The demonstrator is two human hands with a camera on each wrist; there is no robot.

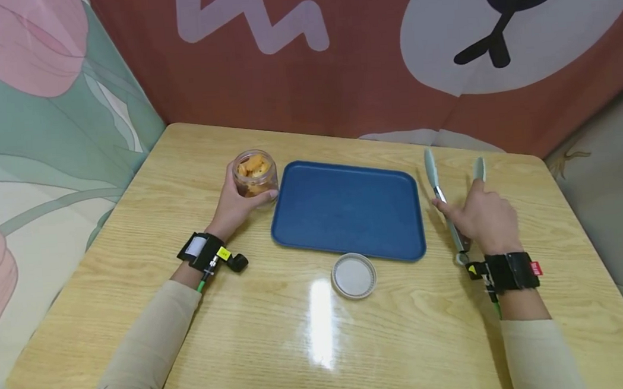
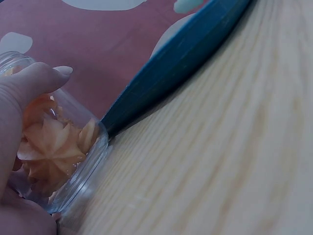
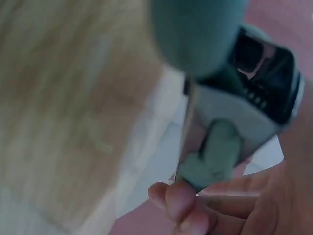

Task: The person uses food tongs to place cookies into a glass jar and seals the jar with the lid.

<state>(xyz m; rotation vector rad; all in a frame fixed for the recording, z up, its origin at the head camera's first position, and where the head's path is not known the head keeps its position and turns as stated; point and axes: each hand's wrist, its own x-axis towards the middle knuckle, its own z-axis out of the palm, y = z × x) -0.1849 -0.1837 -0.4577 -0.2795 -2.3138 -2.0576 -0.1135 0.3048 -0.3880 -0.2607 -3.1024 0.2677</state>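
A clear open jar of orange biscuits [image 1: 256, 173] stands on the wooden table left of a blue tray [image 1: 347, 209]. My left hand [image 1: 235, 204] wraps round the jar; in the left wrist view a finger lies over the jar [image 2: 58, 147] beside the tray's edge [image 2: 181, 58]. My right hand [image 1: 481, 215] grips a pair of metal tongs with pale green tips [image 1: 431, 171], their arms spread apart and pointing away from me, right of the tray. The right wrist view is blurred: fingers [image 3: 183, 208] curl under the tongs' hinge end [image 3: 230, 127].
The jar's white lid [image 1: 353, 276] lies upside down on the table [image 1: 131, 229] just in front of the tray. Printed cloth screens stand along the back and left edges. The floor drops off at the right.
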